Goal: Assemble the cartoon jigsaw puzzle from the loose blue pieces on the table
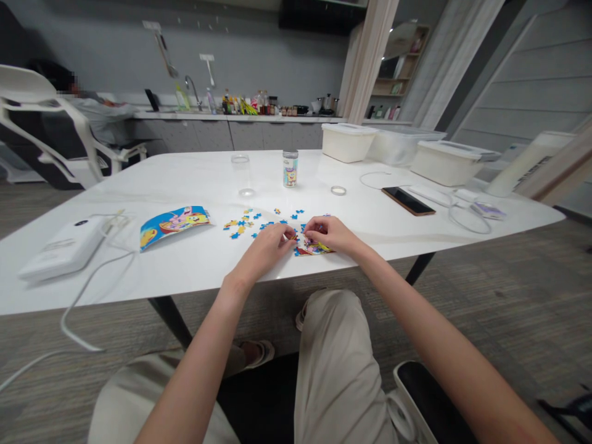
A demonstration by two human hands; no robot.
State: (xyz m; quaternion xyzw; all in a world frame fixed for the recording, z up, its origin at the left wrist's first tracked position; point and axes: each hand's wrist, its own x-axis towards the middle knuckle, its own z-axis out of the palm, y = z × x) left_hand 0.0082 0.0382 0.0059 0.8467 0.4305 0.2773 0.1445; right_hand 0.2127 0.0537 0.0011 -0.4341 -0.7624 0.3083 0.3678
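My left hand (272, 243) is closed in a pinch over the table, and a small puzzle piece (294, 237) shows at its fingertips. Beside it, the fingers of my right hand (330, 235) are pressed together above a partly assembled jigsaw puzzle (303, 251). Whatever they pinch is too small to make out, and the hand covers much of the puzzle. Loose blue and yellow puzzle pieces (238, 231) are scattered to the left and beyond my hands. A curled cartoon picture sheet (176, 227) lies farther left.
On the white table (185, 176) stand a clear jar (241, 176), a labelled can (290, 169) and a ring-shaped lid (338, 190). A phone (407, 201), cables and lidded boxes (349, 143) occupy the right. A white power device (65, 246) lies left. Another person (99, 114) sits back left.
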